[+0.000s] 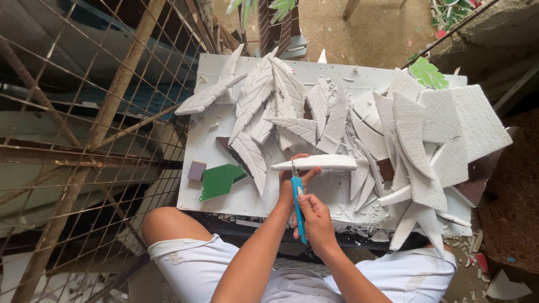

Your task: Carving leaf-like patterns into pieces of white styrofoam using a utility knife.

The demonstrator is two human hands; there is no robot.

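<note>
My left hand (292,182) grips a long white foam leaf piece (317,163), holding it level above the white board (224,196). My right hand (316,219) holds a blue utility knife (298,202) upright, its blade tip touching the lower left edge of the foam piece. Both hands are close together at the board's front edge, above my knees in white shorts.
Several carved white foam leaves (264,106) lie piled at the board's middle, larger rough foam offcuts (426,140) at the right. A green leaf shape (219,180) and a small grey block (196,170) lie front left. A rusty wire mesh (84,140) stands left. Foam scraps litter the floor.
</note>
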